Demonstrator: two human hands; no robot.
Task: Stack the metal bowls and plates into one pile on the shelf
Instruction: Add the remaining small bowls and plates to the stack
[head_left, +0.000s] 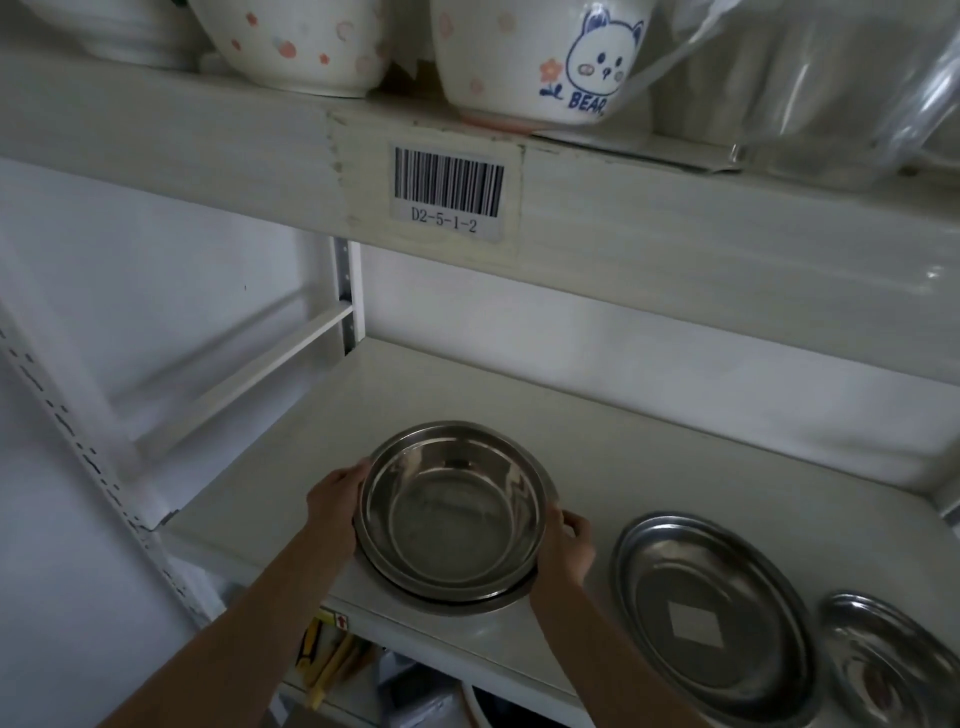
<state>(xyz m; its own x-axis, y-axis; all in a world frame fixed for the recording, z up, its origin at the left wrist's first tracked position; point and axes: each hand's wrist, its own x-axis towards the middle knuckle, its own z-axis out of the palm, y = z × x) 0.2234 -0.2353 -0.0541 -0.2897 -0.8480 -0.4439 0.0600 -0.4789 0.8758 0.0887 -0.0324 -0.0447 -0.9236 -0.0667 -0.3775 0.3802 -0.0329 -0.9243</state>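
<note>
the left hand (336, 498) and the right hand (570, 546) both hold the top bowl (451, 512), one on each side of its rim, with the fingers curled around the edge. this bowl sits inside a second bowl (483, 603), whose rim shows below it and behind it, so the two make one small pile on the shelf (649, 457), near its front edge and toward the left. to the right of the pile, a plate (714, 618) lies flat on the shelf, apart from the bowls, with a pale diamond-shaped label in its middle. a small plate (896, 665) lies just beside it at the right, partly cut off by the picture edge. on the upper shelf (208, 156) stand ceramic bowls, one with a bear drawing (530, 62), and a barcode label (449, 192) reading d2-5-1-2 is stuck to its front.
</note>
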